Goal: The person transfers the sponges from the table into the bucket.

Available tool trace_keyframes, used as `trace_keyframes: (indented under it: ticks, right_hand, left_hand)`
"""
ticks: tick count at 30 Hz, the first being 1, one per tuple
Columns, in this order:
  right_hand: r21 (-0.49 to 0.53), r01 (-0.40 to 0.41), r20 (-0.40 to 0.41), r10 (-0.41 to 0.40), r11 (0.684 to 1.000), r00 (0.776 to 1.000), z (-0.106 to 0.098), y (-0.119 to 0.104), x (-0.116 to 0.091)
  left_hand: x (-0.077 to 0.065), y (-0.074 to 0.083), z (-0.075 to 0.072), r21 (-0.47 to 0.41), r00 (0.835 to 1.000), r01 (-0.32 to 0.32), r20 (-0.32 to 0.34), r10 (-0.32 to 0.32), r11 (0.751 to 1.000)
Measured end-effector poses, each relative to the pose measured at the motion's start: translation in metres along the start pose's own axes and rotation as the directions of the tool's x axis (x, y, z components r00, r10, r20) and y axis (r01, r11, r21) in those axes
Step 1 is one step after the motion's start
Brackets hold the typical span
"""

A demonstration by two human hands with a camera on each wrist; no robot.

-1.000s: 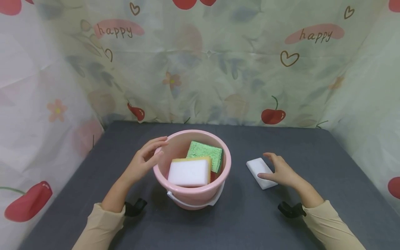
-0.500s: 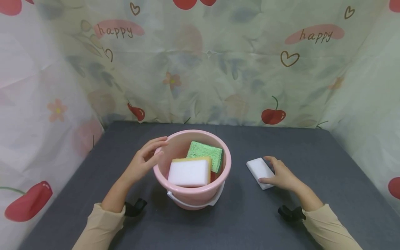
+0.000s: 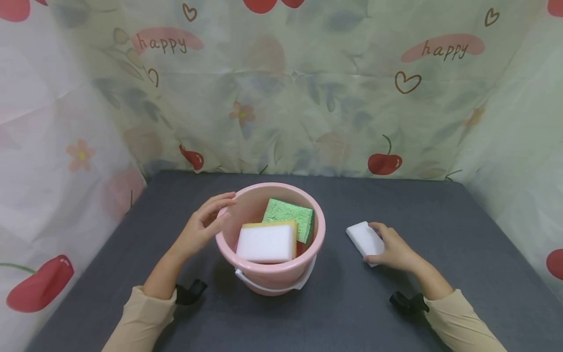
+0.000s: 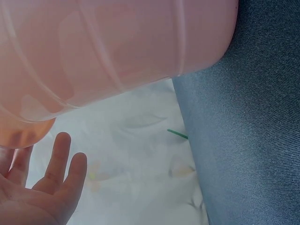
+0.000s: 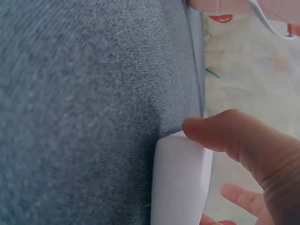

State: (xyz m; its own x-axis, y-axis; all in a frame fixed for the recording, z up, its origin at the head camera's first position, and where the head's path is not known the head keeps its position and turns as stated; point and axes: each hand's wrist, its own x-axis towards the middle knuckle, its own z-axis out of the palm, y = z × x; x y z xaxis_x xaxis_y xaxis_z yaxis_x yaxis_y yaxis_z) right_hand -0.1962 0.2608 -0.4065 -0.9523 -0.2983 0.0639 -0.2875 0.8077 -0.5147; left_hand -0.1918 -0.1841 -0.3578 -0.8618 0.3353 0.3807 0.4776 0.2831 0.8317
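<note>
My left hand (image 3: 201, 226) rests on the left rim of a pink bucket (image 3: 272, 281), its fingers fairly straight where they touch it. In the left wrist view two fingertips (image 4: 76, 165) stand apart from the bucket wall. Inside the bucket lie a white-and-yellow sponge (image 3: 266, 243) and, behind it, a green sponge (image 3: 288, 215). To the bucket's right, my right hand (image 3: 396, 249) holds a flat white sponge block (image 3: 366, 237) between thumb and fingers. In the right wrist view the thumb (image 5: 211, 131) lies over the corner of the block, which sits on the tabletop.
A dark grey cloth (image 3: 334, 313) covers the table. The bucket's white handle (image 3: 281, 288) hangs down at its front. Patterned curtains (image 3: 294, 112) surround the table at the back and both sides. A bit of something red shows beneath the sponges in the bucket.
My right hand has come down and slightly left, and its thumb and fingers have closed onto the white sponge block. The left hand and bucket have stayed put.
</note>
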Motion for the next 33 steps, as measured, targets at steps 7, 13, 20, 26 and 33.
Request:
trace_keyframes:
  ticks: [7, 13, 20, 26, 33]
  right_hand:
    - [-0.003, -0.008, -0.026, 0.008, 1.000, 1.000, -0.003, -0.002, 0.003]
    - [0.013, -0.019, -0.011, 0.019, 1.000, 1.000, -0.006, -0.003, 0.004]
    - [0.017, -0.013, -0.027, 0.013, 1.000, 1.000, -0.009, -0.007, 0.005]
    - [0.024, -0.002, -0.049, 0.003, 1.000, 0.999, -0.013, -0.010, 0.005]
    - [0.033, 0.006, -0.071, -0.004, 0.999, 0.997, -0.017, -0.015, 0.007]
  left_hand:
    - [0.000, 0.000, 0.000, -0.001, 1.000, -0.006, -0.002, 0.006, 1.000]
    - [0.000, 0.000, 0.001, -0.002, 1.000, 0.008, -0.003, -0.008, 1.000]
    - [0.000, 0.000, 0.001, -0.005, 1.000, 0.003, -0.006, -0.004, 1.000]
    - [0.000, 0.000, 0.001, -0.003, 1.000, 0.005, -0.007, -0.005, 1.000]
    - [0.000, 0.000, 0.001, -0.008, 1.000, 0.003, -0.007, -0.003, 1.000]
